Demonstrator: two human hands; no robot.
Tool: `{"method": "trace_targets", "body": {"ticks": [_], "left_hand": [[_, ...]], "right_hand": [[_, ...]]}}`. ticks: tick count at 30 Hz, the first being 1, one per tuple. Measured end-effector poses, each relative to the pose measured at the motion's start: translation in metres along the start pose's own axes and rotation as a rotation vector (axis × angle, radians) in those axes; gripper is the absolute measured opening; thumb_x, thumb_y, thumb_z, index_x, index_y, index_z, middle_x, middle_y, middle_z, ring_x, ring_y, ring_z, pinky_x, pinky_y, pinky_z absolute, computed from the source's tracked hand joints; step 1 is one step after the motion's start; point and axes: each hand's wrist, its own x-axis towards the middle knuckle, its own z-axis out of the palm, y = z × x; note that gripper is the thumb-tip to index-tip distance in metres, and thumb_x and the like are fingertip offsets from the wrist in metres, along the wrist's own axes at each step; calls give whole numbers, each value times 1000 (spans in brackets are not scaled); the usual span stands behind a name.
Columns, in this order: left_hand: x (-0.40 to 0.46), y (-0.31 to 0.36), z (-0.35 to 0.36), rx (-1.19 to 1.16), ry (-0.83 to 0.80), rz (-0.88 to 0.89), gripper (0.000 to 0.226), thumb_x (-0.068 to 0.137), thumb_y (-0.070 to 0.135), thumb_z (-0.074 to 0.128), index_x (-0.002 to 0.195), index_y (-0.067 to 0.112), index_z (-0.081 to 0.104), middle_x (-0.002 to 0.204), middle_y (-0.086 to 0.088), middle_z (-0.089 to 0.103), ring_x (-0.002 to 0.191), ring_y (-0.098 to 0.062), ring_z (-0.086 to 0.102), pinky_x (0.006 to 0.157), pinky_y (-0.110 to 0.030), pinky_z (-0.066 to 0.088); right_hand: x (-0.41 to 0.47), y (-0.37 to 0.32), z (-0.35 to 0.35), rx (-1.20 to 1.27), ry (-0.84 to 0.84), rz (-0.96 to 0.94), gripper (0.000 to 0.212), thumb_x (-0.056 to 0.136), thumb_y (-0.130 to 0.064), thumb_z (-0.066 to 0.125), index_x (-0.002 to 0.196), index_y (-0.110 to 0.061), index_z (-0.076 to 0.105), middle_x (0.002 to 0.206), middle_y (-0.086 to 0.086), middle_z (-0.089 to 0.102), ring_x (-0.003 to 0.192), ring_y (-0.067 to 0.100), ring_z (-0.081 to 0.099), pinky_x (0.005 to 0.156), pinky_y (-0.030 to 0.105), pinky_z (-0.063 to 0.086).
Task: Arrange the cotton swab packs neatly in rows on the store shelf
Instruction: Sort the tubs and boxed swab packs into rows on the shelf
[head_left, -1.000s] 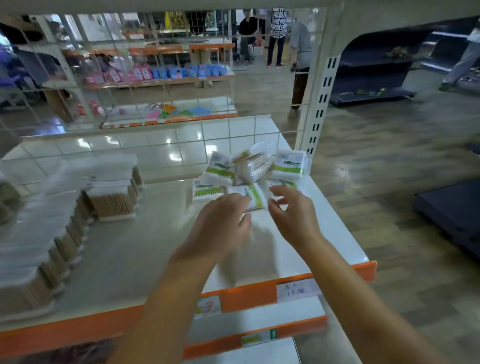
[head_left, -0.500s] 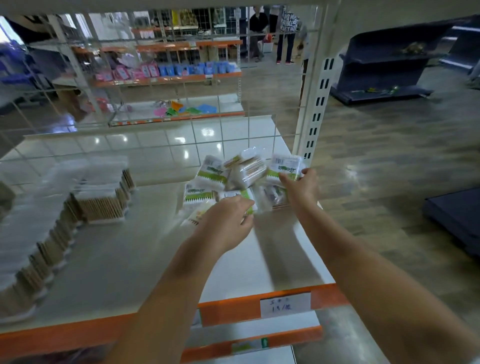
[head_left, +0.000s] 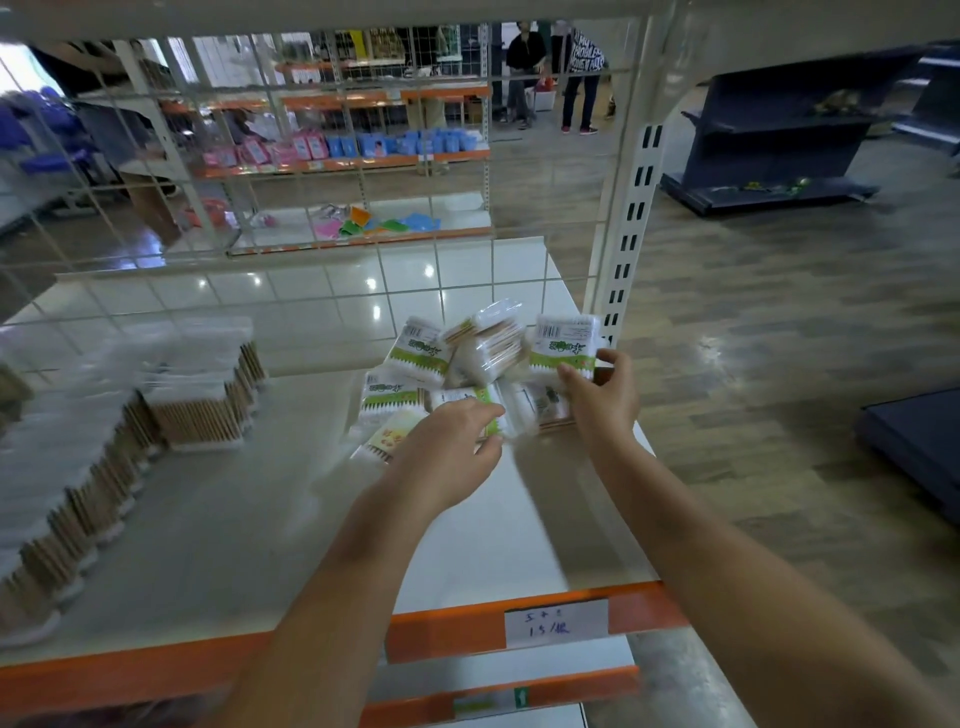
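Reached deeper since a second ago: right hand (head_left: 605, 400) now pinching upright green-and-white cotton swab pack (head_left: 565, 345); left hand (head_left: 452, 457) clamped on flat pack (head_left: 470, 402); loose pile still unsorted.

Handwritten price tag (head_left: 556, 622) on shelf's orange front edge (head_left: 447, 631) — roughly "15/", rest unclear. Green-banded pack labels (head_left: 563, 347) — print too blurred to read.

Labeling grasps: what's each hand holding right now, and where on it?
Right hand pinches the upright green-label pack at its lower edge. Left hand lies on a flat pack; whether it grips cannot be told.
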Motion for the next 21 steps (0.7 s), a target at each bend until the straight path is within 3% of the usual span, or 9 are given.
{"method": "trace_targets", "body": {"ticks": [3,6,11,14,17,21], "left_hand": [[-1,0,1,-104,36,-18,38,93,22,49,131,19,50,136,3,49,122,-15,46,99,-24,34],[-2,4,1,-224,118,5,37,91,19,53,128,21,54,132,4,53,121,-12,48,93,-18,33],[-6,15,-3,-372,251,28,45,88,20,58,132,27,49,131,7,54,122,-8,46,101,-27,38],[-7,23,-6,-393,200,66,47,87,22,61,133,27,48,128,9,55,119,-4,48,101,-26,38],[-13,29,-6,-425,128,81,45,88,24,61,131,26,50,121,12,56,110,1,50,97,-21,39],[-21,29,-4,-494,14,40,43,88,22,61,130,27,52,113,9,58,100,-3,56,88,-20,47]], "right_hand": [[-8,-2,-8,123,7,13,26,79,-15,70,95,-24,53,83,-8,57,78,12,58,69,24,46],[-23,-7,-20,241,-62,32,25,79,-9,70,84,-28,54,84,0,59,75,15,57,64,27,46],[-59,-14,-44,336,-270,51,27,76,-5,72,95,-19,58,87,8,63,78,17,63,69,28,48],[-71,-23,-53,311,-381,108,37,71,-6,75,102,-18,59,89,10,65,80,19,66,71,30,51],[-77,-33,-58,326,-450,93,30,70,-2,73,94,-14,61,78,5,67,70,14,67,60,21,50],[-82,-38,-60,326,-479,78,24,69,2,72,87,-11,62,74,3,68,67,13,65,60,22,51]]}}
